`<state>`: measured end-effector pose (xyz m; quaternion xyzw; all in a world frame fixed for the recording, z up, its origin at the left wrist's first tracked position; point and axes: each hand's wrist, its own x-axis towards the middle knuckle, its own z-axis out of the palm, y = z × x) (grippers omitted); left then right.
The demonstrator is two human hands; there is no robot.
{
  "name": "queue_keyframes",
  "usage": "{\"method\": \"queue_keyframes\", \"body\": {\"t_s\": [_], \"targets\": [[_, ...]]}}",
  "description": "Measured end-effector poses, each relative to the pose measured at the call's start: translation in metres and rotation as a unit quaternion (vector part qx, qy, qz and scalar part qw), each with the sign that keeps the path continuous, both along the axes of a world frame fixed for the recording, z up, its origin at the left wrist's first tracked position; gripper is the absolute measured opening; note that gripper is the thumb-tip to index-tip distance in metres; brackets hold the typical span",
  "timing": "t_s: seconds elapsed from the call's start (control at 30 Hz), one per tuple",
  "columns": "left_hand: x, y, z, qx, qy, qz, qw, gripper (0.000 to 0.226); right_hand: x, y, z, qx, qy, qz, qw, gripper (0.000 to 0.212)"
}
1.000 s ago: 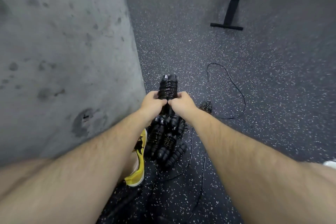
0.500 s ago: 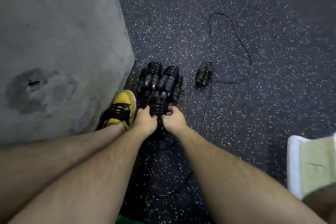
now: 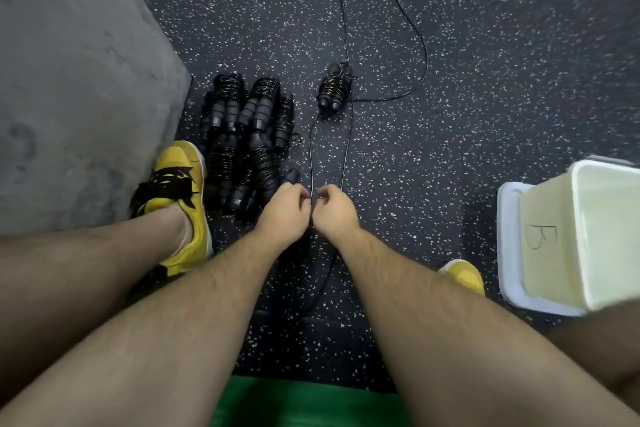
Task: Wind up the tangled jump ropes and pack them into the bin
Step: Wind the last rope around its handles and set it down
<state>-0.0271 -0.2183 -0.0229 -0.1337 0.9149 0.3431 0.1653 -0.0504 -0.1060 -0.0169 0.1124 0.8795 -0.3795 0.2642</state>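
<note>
Several wound black jump ropes lie in a pile on the speckled floor beside the concrete block. A partly wound rope bundle lies to the right of the pile, and its thin black cord loops out over the floor and runs back toward me. My left hand and my right hand meet at the floor and both pinch this cord between curled fingers. The white bin, marked with a B, stands at the right on its lid.
A grey concrete block fills the left. My yellow shoe stands next to the rope pile; the other shoe's toe shows near the bin. Green fabric lies at the bottom edge. Open floor extends ahead and right.
The wound bundle that both hands held now lies on the pile. Both hands have shifted right and taken hold of the loose cord. My view has tilted down, bringing the bin in.
</note>
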Motion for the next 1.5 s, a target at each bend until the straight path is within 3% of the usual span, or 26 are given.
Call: {"method": "queue_keyframes", "body": {"t_s": [0.17,0.23,0.3,0.53,0.7,0.83,1.1,1.2,1.5], "targets": [[0.01,0.017,-0.034,-0.039,-0.135,-0.025,0.99,0.039,0.01,0.038,-0.028,0.022,-0.121,-0.059,0.991,0.051],[0.012,0.021,-0.041,-0.063,-0.168,-0.05,0.983,0.045,0.013,0.048,-0.036,0.005,-0.151,-0.086,0.985,0.052],[0.01,0.027,-0.044,-0.068,-0.186,-0.016,0.98,0.05,0.015,0.054,-0.041,-0.016,-0.165,-0.105,0.981,0.05],[0.001,0.049,-0.054,0.068,-0.228,0.116,0.964,0.031,0.015,0.041,-0.052,-0.09,-0.212,-0.167,0.959,0.041],[0.001,0.06,-0.047,0.133,-0.236,0.15,0.951,0.015,0.015,0.04,-0.054,-0.106,-0.218,-0.206,0.948,0.022],[0.001,0.061,-0.046,0.141,-0.226,0.166,0.95,0.014,0.011,0.049,-0.048,-0.103,-0.224,-0.229,0.942,0.02],[-0.001,0.069,-0.013,0.296,-0.179,0.208,0.915,0.014,0.008,0.064,-0.024,-0.147,-0.174,-0.237,0.944,0.015],[-0.003,0.071,0.01,0.367,-0.177,0.193,0.893,0.011,0.001,0.071,-0.002,-0.161,-0.152,-0.231,0.947,0.015],[-0.015,0.084,0.111,0.442,-0.122,0.098,0.883,0.007,-0.027,0.099,0.115,-0.093,-0.066,-0.127,0.985,0.029]]}}
